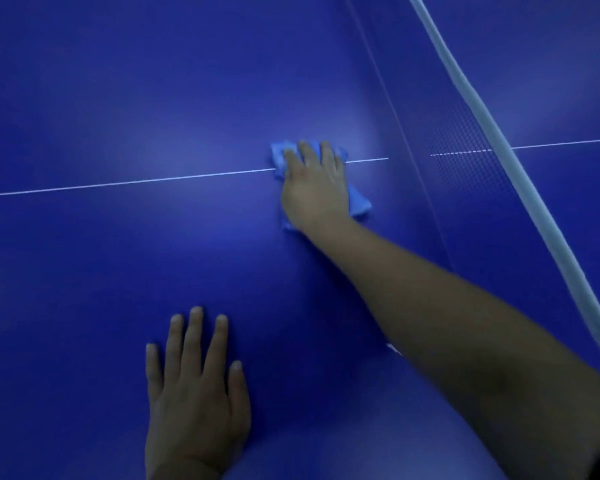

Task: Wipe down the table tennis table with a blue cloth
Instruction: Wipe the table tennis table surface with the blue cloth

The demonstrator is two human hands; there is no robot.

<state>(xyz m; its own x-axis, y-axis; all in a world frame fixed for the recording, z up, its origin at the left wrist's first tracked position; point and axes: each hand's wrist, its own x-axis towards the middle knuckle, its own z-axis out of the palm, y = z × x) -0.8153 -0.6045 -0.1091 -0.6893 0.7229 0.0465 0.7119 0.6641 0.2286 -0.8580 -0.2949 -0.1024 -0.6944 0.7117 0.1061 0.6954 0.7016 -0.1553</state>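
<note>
There are two hands: one left hand (194,393) and one right hand (314,188). There is one cloth (359,202), and it is blue. There is one tabletop (101,98), and it is blue too. One thin white line (136,182) runs across the tabletop. There is one net (471,161), with one white band (499,140) along its top edge.

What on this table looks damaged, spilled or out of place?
Nothing stands out. The right hand presses the blue cloth flat on the white centre line near the net; the left hand rests flat on the table. No spill or damage is visible.
</note>
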